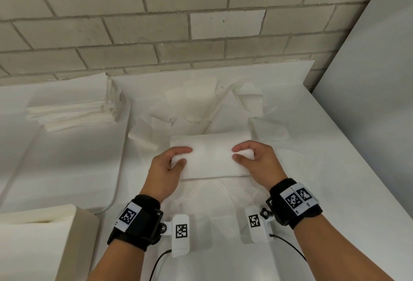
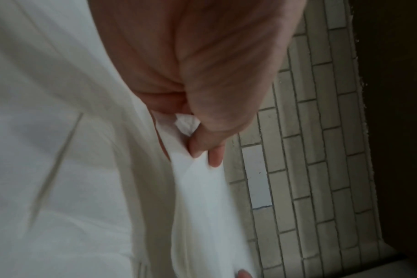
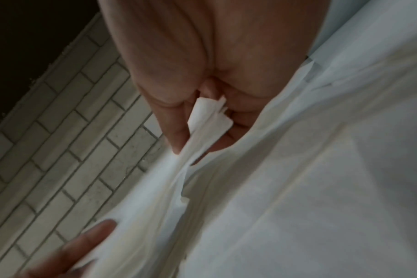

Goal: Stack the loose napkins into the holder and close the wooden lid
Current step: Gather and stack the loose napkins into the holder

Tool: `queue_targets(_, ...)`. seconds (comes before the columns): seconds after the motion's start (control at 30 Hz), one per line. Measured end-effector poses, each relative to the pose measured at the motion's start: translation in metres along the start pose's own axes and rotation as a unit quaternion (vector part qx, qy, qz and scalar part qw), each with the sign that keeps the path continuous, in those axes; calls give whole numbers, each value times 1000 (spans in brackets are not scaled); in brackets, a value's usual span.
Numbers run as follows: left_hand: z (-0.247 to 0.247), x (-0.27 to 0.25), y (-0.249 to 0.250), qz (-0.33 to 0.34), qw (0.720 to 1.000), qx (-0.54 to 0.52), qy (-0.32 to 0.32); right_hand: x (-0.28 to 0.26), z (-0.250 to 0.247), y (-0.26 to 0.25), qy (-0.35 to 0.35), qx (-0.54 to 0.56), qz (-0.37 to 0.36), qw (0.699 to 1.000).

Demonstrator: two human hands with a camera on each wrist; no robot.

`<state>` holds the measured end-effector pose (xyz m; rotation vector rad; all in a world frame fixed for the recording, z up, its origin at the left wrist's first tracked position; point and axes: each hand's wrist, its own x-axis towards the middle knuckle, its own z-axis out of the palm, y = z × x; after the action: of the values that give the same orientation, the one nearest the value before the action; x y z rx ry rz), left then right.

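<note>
The task looks early. A small bundle of napkins [image 1: 211, 156] is held just above the tabletop [image 1: 324, 146]; its long axis runs left to right. The left hand [image 1: 166, 168] and right hand [image 1: 257, 160] each have their fingers clamped on one end. Loose napkins [image 1: 201, 101] lie scattered beyond. No holder or wooden lid can be made out.

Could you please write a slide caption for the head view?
Both hands, left and right, pinch a folded white paper napkin bundle above scattered napkins.
</note>
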<state>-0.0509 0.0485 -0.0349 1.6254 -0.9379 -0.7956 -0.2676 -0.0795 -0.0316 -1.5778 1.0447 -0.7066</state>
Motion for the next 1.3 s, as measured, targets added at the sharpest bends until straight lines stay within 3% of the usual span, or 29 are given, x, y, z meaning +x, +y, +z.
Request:
queue_targets(0.4, -26, -12, 34, 4, 999, 13, 44, -4, -7, -37, -4, 78, -14, 997)
queue_targets(0.53, -66, -42, 66, 6, 995, -18, 94, -18, 14, -72, -52, 146, -21, 988)
queue_targets(0.63, -113, -69, 79, -21, 995, -13, 101, -34, 46, -94, -111, 138, -36, 983)
queue_targets(0.83, -222, -124, 76, -60, 984, 133, 107, -68, 133, -130, -231, 1, -51, 972)
queue_targets(0.93, -276, -148, 63, -62, 964, 243, 92, -88, 186, -145, -261, -78, -68, 960)
queue_targets(1.07, -329, -163, 43, -71, 950, 294, 82, -106, 244, -159, -280, -172, -69, 942)
queue_targets(1.2, -352, -161, 29, -104, 917, 384, 38, -111, 278, -167, -306, -296, -77, 902)
queue_targets(1.3, -358, -154, 20, -111, 889, 443, -30, -111, 294, -173, -333, -388, -100, 853)
